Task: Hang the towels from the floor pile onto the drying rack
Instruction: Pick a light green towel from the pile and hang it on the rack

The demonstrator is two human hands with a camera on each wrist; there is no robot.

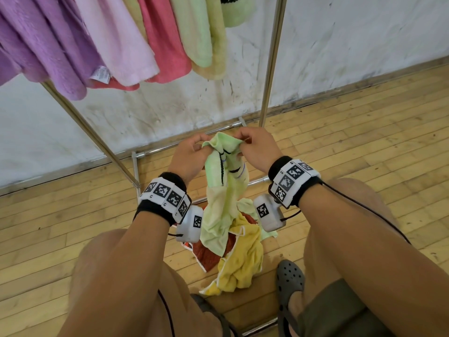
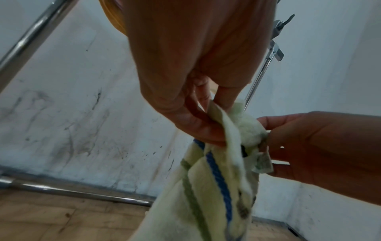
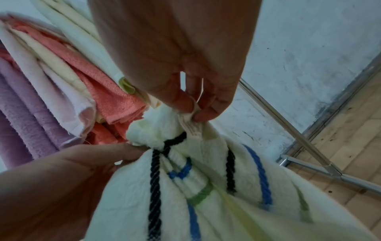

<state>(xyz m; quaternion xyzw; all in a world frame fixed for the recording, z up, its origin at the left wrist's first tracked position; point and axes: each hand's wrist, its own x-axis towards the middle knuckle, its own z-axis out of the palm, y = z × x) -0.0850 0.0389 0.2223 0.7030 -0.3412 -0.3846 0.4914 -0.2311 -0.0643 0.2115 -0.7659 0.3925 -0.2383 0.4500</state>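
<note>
— Wooden floor (image 1: 364,132), scuffed white wall (image 1: 352,45) behind, chrome drying rack (image 1: 271,62) standing against it?

— Yes. Hung along the top rail: purple towel (image 1: 41,45), pale pink towel (image 1: 116,42), coral towel (image 1: 160,45), light green towel (image 1: 194,32), all draped side by side and overlapping.

— And the pale green towel (image 1: 218,190)?

— Held up between both knees, above the floor pile (image 1: 240,259), lower end trailing down onto it. Crossed by black, blue and green stripes, seen plainly from the right wrist.

— Left hand (image 1: 189,154)?

— Closed round the bunched top edge, thumb (image 2: 198,130) and fingertips pinching the cloth just beside the other hand.

— Right hand (image 1: 257,147)?

— Also gripping, fingertips (image 3: 208,114) pinched on the top corner right at the white care label (image 3: 191,127).

— Left in the pile?

— Yellow towel (image 1: 243,263) crumpled on top, rust-red towel (image 1: 206,256) with a white hem beneath it, both lying on the floor between two grey clogs (image 1: 290,278).

— Wrists?

— Black bands with white marker blocks (image 1: 167,193), a camera pod (image 1: 189,223) hanging under each.
</note>
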